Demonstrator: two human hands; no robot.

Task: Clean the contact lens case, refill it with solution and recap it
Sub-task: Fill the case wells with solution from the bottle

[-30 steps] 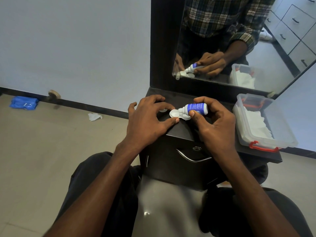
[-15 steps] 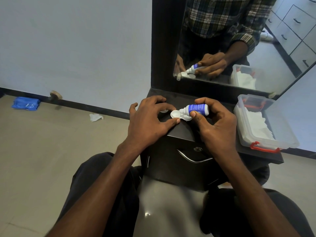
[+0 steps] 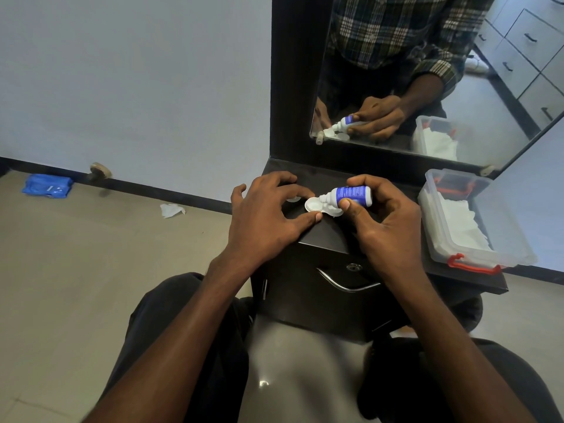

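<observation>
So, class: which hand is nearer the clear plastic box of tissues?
Right. The right hand grips the bottle just left of the box; the left hand lies farther left.

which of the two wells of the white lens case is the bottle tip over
The right well, beside the right hand; the blue-labelled solution bottle covers most of it. The left well lies open by the left hand.
</observation>
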